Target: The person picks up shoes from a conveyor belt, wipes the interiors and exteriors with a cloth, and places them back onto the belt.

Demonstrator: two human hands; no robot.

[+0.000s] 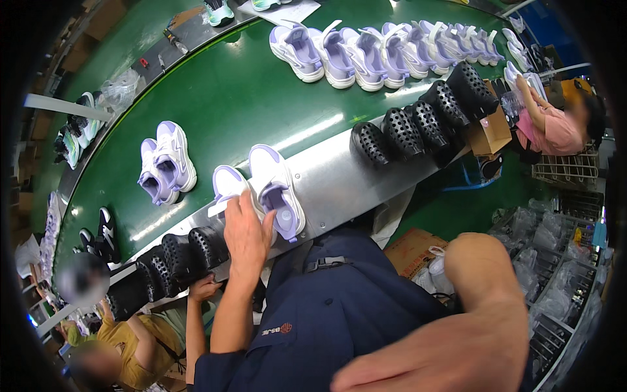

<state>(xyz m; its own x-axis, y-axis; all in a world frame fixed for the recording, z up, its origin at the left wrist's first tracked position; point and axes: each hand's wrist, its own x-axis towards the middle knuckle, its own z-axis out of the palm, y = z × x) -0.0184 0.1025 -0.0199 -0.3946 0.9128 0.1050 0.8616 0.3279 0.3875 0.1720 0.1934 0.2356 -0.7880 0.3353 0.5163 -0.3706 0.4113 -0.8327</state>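
Note:
My left hand [247,235] lies over the heel and opening of a white and lilac sneaker [230,183], its fingers and thumb around the collar. A white strap sticks out at that sneaker's left side. The matching sneaker [274,186] sits beside it, toe pointing away, on the metal table edge [333,186]. Large and blurred at the lower right, my right hand [416,355] is close to the camera, over my dark blue apron; its fingertips are mostly cut off. Another white and lilac pair [169,159] stands on the green surface to the left.
Black perforated forms [404,132] line the metal edge on both sides. A row of sneakers [338,59] stands at the far side. Another person's hand [203,289] is below the left forms. Co-workers sit left and right. A cardboard box [490,132] and wire racks [543,294] are at right.

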